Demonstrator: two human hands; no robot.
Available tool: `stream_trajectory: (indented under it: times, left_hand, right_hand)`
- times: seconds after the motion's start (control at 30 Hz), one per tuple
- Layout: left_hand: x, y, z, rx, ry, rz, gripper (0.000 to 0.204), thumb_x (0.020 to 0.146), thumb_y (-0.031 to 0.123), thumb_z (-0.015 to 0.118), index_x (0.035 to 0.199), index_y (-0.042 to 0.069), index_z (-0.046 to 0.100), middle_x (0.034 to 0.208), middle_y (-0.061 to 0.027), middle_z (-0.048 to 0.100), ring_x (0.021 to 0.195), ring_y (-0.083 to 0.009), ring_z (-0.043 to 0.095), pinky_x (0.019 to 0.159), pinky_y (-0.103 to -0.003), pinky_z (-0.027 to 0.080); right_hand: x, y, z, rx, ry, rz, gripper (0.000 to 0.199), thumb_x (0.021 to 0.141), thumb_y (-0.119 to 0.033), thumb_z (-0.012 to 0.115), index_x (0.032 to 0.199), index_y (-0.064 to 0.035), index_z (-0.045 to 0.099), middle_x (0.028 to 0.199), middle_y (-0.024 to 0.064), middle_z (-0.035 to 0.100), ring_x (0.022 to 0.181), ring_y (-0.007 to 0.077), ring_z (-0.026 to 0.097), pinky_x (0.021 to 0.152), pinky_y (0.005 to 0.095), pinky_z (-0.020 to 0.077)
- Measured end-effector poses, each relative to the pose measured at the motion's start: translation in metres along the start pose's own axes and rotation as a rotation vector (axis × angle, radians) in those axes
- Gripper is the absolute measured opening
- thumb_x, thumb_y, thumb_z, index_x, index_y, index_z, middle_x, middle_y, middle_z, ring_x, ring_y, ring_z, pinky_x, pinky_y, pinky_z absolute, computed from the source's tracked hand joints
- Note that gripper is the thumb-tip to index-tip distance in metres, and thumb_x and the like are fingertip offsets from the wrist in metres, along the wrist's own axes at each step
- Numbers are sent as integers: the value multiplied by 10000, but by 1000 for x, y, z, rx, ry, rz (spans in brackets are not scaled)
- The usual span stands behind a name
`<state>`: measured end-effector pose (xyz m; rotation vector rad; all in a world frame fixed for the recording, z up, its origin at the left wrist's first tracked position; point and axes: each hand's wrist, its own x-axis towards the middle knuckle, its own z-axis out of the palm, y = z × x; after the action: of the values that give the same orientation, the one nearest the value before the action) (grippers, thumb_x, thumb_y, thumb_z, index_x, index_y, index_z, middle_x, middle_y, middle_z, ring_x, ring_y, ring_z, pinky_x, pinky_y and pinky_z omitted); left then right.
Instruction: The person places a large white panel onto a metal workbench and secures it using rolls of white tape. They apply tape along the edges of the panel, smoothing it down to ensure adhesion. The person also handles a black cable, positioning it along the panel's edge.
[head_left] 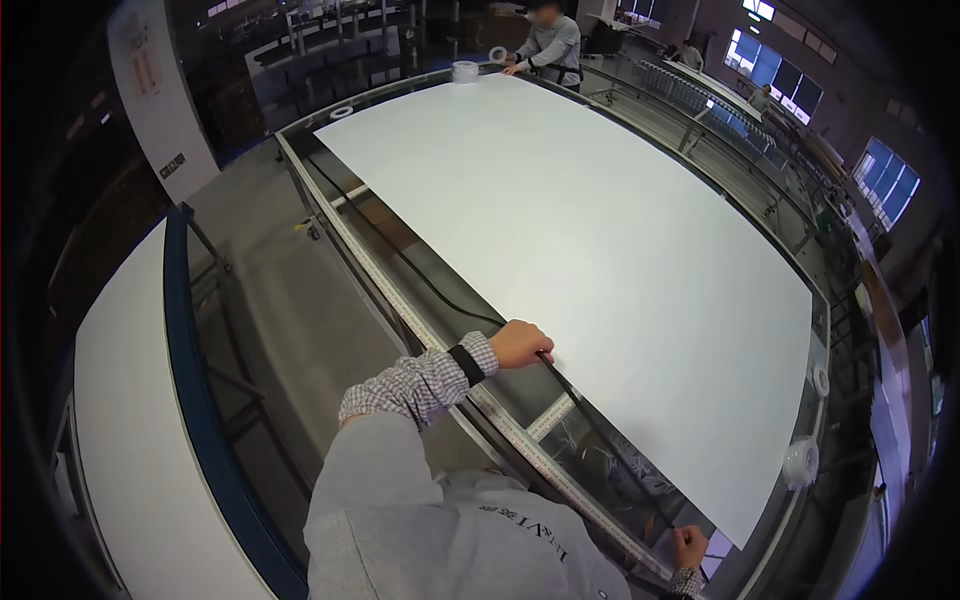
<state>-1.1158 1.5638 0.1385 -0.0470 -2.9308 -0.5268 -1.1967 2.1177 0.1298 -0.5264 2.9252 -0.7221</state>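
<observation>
A large white panel (590,230) lies flat on a metal frame table in front of me. Along its near edge runs a long, thin black flexible strip (440,292), whose exact kind I cannot make out. My left hand (521,344) is closed around the strip at the middle of that edge. Close to the panel's near right corner, my right hand (689,547) has its fingers closed at the strip's right-hand stretch. Between my hands the strip follows the panel edge; left of them it sags away over the frame.
White tape rolls stand at the far edge (465,72) and at the right side (800,463). A measuring rule (545,462) lines the near rail. Another person (552,45) works at the far side. Behind me to the left stands a white-topped bench (130,400) with a blue edge.
</observation>
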Motion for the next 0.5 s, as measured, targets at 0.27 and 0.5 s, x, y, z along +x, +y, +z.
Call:
stream_trajectory:
  times: [0.27,0.5]
  left_hand:
    - [-49,-28,12,65,374,0,122,755,215,639,730,103,596,775,-49,539,800,-237,527,659,-369,403]
    - [-89,-68,13,155,321,-340,81,768,120,555,807,141,622,772,-25,544,827,-234,524,696,-383,350]
  right_hand:
    - [3,41,13,26,147,-46,194,664,-124,689,643,14,555,510,108,485,484,162,474,485,310,378]
    - [26,63,-7,-179,110,136,164,700,-92,640,627,14,539,504,112,468,495,154,457,491,323,376]
